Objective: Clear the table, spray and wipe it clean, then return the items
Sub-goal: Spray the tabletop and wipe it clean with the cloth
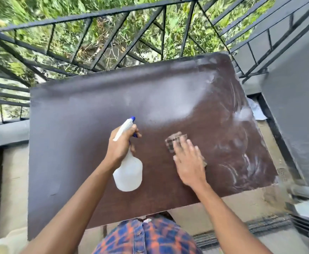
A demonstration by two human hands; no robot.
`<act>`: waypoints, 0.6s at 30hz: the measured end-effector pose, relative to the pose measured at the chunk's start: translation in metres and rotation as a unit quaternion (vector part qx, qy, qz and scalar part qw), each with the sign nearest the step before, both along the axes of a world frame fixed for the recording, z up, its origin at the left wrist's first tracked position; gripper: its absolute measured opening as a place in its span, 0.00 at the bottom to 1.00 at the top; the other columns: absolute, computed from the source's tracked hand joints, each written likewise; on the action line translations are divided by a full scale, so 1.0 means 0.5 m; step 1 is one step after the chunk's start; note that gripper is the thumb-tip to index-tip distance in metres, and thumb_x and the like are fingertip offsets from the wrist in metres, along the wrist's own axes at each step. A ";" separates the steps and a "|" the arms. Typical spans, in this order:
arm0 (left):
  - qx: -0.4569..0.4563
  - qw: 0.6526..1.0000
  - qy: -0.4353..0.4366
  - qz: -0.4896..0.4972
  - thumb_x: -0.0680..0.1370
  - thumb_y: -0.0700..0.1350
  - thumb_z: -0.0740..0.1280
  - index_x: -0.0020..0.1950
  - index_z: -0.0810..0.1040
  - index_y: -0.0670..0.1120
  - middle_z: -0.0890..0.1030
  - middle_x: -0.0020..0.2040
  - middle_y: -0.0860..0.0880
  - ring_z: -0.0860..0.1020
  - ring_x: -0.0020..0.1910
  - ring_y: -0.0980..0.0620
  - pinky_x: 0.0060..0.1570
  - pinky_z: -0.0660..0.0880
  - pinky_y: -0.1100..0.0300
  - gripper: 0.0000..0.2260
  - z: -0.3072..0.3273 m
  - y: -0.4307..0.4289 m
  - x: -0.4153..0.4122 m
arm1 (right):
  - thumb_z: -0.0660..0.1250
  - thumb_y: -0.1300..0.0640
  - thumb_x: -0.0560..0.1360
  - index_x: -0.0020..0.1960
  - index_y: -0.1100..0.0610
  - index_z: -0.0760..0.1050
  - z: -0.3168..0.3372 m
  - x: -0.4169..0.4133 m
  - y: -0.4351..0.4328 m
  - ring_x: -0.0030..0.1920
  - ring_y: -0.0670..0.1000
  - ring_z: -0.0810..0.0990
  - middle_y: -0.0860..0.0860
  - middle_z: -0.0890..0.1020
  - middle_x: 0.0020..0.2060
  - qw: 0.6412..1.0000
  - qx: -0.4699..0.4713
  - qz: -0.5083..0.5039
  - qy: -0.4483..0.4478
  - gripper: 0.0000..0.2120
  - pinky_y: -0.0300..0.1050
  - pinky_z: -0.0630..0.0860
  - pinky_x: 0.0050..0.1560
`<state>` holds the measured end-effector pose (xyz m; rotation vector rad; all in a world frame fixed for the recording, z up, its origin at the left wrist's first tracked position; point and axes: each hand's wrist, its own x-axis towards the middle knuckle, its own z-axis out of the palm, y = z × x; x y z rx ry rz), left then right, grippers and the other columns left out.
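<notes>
Desk (76,143): dark brown top, bare but for the hands and what they held; pale wet smears and streaks ran across its far right corner and down its right edge, with a hazy patch near the far middle.
Cloth (174,141): small checked rag, blurred, flat on the desk right of centre, toward the near edge.
Right hand (189,162): palm down on the cloth, fingers (184,143) spread and laid flat over it, pressing it to the top rather than curling round it.
Bottle (129,173): white spray bottle with a blue nozzle, held tilted above the desk's middle, nozzle aimed at the far edge.
Left hand (120,143): closed round the bottle's neck, fingers wrapped at the trigger.
Shirt (146,237): blue and orange plaid, at the near edge.
Railing (113,43): black metal bars beyond the far edge, green leaves behind.
Wall (296,107): grey, beside the right edge.
</notes>
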<state>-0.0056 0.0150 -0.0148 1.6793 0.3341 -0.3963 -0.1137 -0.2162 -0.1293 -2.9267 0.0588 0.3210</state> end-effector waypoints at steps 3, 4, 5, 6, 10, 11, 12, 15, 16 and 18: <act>-0.021 1.000 0.001 0.000 0.79 0.49 0.65 0.45 0.78 0.36 0.82 0.42 0.42 0.70 0.22 0.52 0.25 0.70 0.57 0.15 0.016 0.018 -0.054 | 0.56 0.50 0.84 0.81 0.54 0.56 0.026 0.047 -0.127 0.79 0.61 0.58 0.57 0.55 0.81 0.983 -0.033 -0.177 0.031 0.27 0.63 0.60 0.76; -0.023 1.000 0.000 0.000 0.78 0.50 0.65 0.45 0.78 0.36 0.82 0.42 0.42 0.70 0.22 0.51 0.25 0.70 0.57 0.16 0.022 0.022 -0.067 | 0.56 0.50 0.84 0.82 0.54 0.55 0.032 0.072 -0.142 0.80 0.61 0.56 0.57 0.52 0.81 0.975 -0.031 -0.215 0.036 0.28 0.63 0.59 0.76; -0.022 1.000 0.001 0.000 0.77 0.50 0.65 0.45 0.78 0.36 0.83 0.42 0.43 0.70 0.22 0.52 0.25 0.70 0.57 0.16 0.025 0.024 -0.076 | 0.56 0.50 0.84 0.82 0.55 0.54 0.037 0.098 -0.136 0.80 0.62 0.54 0.58 0.51 0.82 0.969 -0.026 -0.241 0.038 0.28 0.63 0.58 0.76; -0.022 1.000 -0.001 0.001 0.77 0.50 0.65 0.44 0.78 0.36 0.82 0.41 0.43 0.70 0.22 0.52 0.25 0.70 0.57 0.16 0.029 0.029 -0.092 | 0.55 0.49 0.84 0.82 0.55 0.54 0.043 0.112 -0.109 0.80 0.62 0.53 0.58 0.50 0.82 0.968 -0.022 -0.249 0.036 0.29 0.63 0.57 0.76; -0.023 0.999 -0.019 0.010 0.80 0.47 0.66 0.45 0.79 0.35 0.82 0.42 0.41 0.71 0.23 0.51 0.25 0.69 0.57 0.15 0.037 0.050 -0.160 | 0.54 0.47 0.84 0.82 0.51 0.51 0.045 0.068 0.096 0.81 0.59 0.50 0.54 0.49 0.82 0.997 0.009 -0.072 0.036 0.29 0.61 0.54 0.78; -0.016 1.000 -0.023 0.010 0.82 0.46 0.65 0.46 0.78 0.34 0.82 0.42 0.40 0.70 0.22 0.49 0.26 0.69 0.57 0.14 0.035 0.053 -0.171 | 0.53 0.46 0.84 0.82 0.50 0.51 0.041 0.031 0.140 0.81 0.58 0.50 0.53 0.49 0.82 0.999 0.018 -0.020 0.042 0.29 0.60 0.53 0.78; -0.006 1.000 -0.026 0.005 0.83 0.45 0.65 0.46 0.78 0.33 0.83 0.42 0.39 0.70 0.22 0.47 0.26 0.69 0.58 0.14 0.033 0.054 -0.185 | 0.53 0.46 0.83 0.82 0.50 0.51 0.038 -0.025 0.173 0.81 0.57 0.50 0.52 0.49 0.82 0.998 0.022 0.021 0.048 0.29 0.59 0.53 0.78; 0.006 1.000 -0.024 -0.005 0.84 0.44 0.64 0.47 0.79 0.34 0.83 0.43 0.39 0.69 0.20 0.46 0.26 0.69 0.59 0.14 0.024 0.049 -0.232 | 0.54 0.46 0.83 0.82 0.49 0.54 0.028 -0.181 0.160 0.81 0.56 0.54 0.52 0.53 0.82 0.995 0.020 0.090 0.044 0.28 0.58 0.57 0.77; 0.003 1.000 -0.018 -0.005 0.84 0.44 0.64 0.47 0.79 0.36 0.83 0.43 0.39 0.68 0.20 0.47 0.26 0.69 0.59 0.13 0.021 0.045 -0.247 | 0.54 0.47 0.83 0.82 0.49 0.52 0.027 -0.212 0.123 0.81 0.56 0.54 0.53 0.52 0.82 0.995 0.008 0.084 0.049 0.28 0.58 0.58 0.77; -0.007 1.000 -0.004 -0.009 0.84 0.44 0.64 0.46 0.80 0.38 0.82 0.43 0.40 0.68 0.20 0.48 0.25 0.69 0.59 0.12 0.020 0.033 -0.280 | 0.52 0.47 0.84 0.83 0.50 0.47 0.029 -0.240 0.020 0.81 0.57 0.51 0.54 0.48 0.82 0.998 -0.023 0.002 0.062 0.30 0.58 0.56 0.78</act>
